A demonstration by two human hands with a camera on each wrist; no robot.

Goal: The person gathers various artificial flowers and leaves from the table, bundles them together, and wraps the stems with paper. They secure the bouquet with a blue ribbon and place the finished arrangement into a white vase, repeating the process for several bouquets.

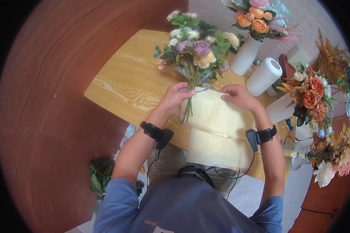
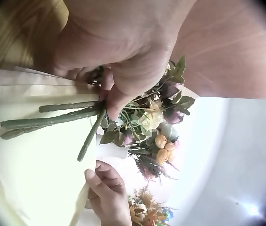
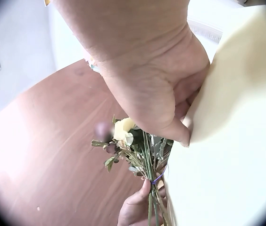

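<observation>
My left hand grips the stems of an artificial bouquet of purple, cream and white flowers, thumb across them. A thin blue tie circles the stems by the thumb. Beneath the stem ends spreads pale yellow wrapping paper, its layered edges close to the left fingers. At the paper's upper right edge, my right hand pinches it between thumb and fingers. In the right wrist view, the right thumb presses on the sheet, while the other fingers are partly hidden behind it.
The wooden table extends to the left. To the right stand a white vase of orange flowers, a ribbed white vase tipped over, and rust-coloured flowers. A glass vase is near the right edge. Greenery lies low at left.
</observation>
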